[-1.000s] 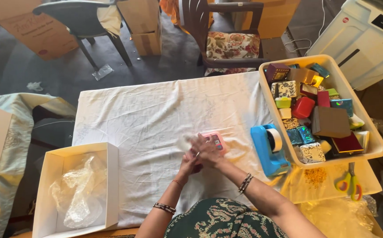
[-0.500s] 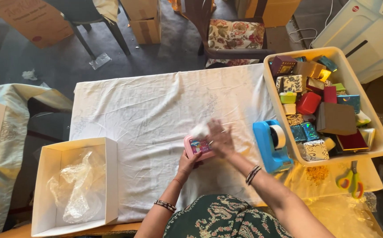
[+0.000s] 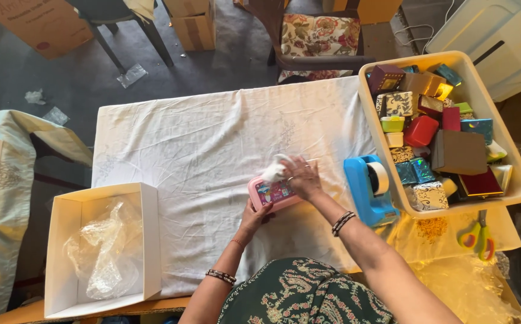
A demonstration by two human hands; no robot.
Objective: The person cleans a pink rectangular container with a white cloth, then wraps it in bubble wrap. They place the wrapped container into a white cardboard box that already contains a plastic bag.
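A small pink box with a picture on its lid is tilted up above the white tablecloth. My left hand grips its lower left edge from below. My right hand rests at the box's upper right and pinches a crumpled white cloth or tissue against the lid. Both wrists wear dark bead bracelets.
A blue tape dispenser stands just right of my hands. A cream tub holds several small coloured boxes. An open white box with clear plastic wrap sits front left. Green scissors lie at the front right. Chairs and cartons stand beyond the table.
The pink box went from lying flat under both hands to being lifted and tilted in my left hand. My right hand now presses a white cloth to its lid.
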